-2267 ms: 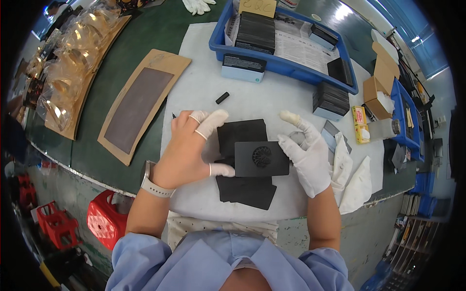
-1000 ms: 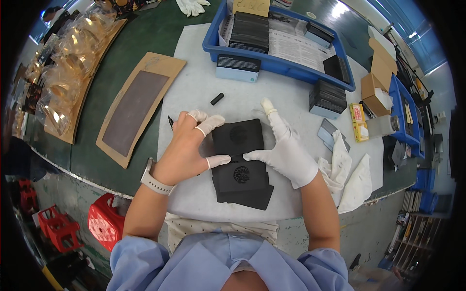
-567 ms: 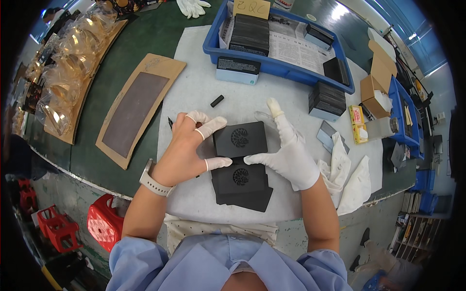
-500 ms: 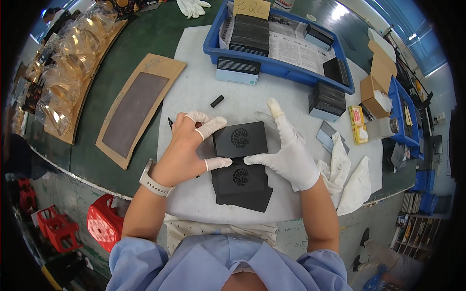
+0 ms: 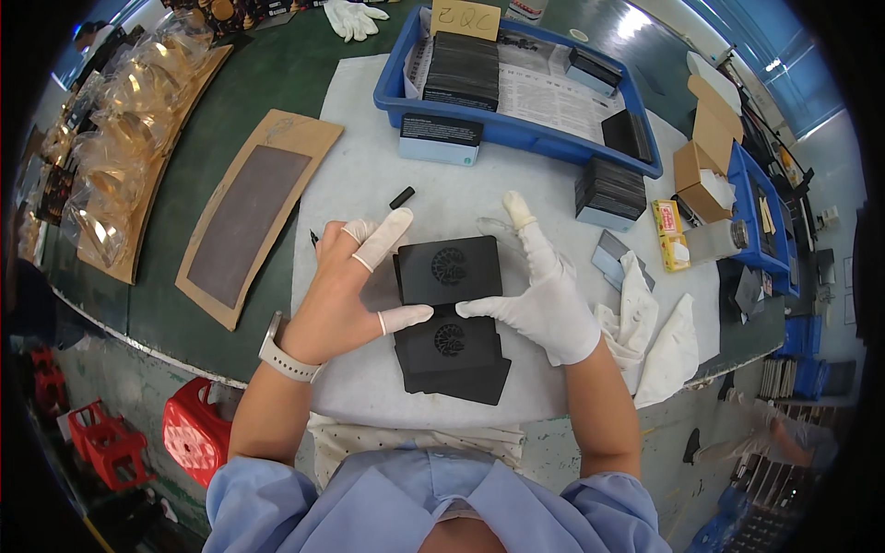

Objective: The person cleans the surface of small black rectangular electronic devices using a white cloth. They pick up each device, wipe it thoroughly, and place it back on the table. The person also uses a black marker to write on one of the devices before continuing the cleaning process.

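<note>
Between my hands lies a flat black square box with a round pattern on its lid, on a white mat. My left hand, with white finger cots on three fingers, touches its left edge. Wearing a white glove, my right hand rests against its right and lower edge. Just below it a second black box with the same pattern lies on a black sheet.
A blue tray with stacks of black boxes stands at the back. A small black cylinder lies on the mat. A brown board with a grey pad lies left, white cloths right, another stack of black boxes back right.
The upper black box has been set above the lower one. My right hand moved from the right side in onto the boxes; the left hand has stayed put.
</note>
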Demonstrator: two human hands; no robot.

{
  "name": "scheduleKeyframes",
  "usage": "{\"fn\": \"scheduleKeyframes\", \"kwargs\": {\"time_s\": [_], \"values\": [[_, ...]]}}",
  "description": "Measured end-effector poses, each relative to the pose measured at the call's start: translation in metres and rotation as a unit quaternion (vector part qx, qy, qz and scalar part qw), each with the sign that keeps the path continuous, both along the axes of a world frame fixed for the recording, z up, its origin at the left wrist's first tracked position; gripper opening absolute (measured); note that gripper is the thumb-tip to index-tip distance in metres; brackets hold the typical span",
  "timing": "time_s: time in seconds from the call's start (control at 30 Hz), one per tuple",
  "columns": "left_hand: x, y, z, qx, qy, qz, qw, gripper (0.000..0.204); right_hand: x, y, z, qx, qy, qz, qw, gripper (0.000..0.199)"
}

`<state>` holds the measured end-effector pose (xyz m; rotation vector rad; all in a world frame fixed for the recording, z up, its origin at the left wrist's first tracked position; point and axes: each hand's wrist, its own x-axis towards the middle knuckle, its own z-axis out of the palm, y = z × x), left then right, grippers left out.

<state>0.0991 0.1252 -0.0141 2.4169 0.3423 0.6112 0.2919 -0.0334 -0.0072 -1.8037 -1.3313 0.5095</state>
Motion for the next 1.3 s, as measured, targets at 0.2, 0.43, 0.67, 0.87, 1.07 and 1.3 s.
{"fn": "scheduleKeyframes", "kwargs": {"time_s": [0.2, 0.43, 0.67, 0.87, 1.07, 1.3], "values": [[0.000, 0.000, 0.001, -0.007, -0.033, -0.003, 0.999, 0.097, 0.003, -0.005, 0.003, 0.008, 0.037, 0.020, 0.999, 0.116], [-0.001, 0.001, 0.002, 0.006, -0.036, -0.004, 0.999, 0.095, 0.010, -0.009, -0.004, 0.046, -0.005, 0.056, 0.997, 0.111], [-0.002, 0.000, 0.003, 0.007, -0.024, 0.000, 1.000, 0.095, 0.008, -0.011, -0.004, 0.006, -0.013, 0.033, 0.999, 0.112], [-0.001, 0.000, 0.003, 0.006, -0.027, -0.002, 1.000, 0.093, 0.006, -0.012, 0.000, 0.010, -0.025, 0.037, 0.999, 0.113], [-0.002, 0.000, 0.006, 0.016, -0.023, -0.007, 1.000, 0.093, 0.008, -0.011, -0.002, 0.039, -0.004, 0.049, 0.998, 0.111], [-0.006, 0.008, 0.007, -0.099, -0.082, -0.064, 0.990, 0.091, 0.007, -0.019, 0.004, 0.034, 0.017, 0.050, 0.998, 0.104]]}}
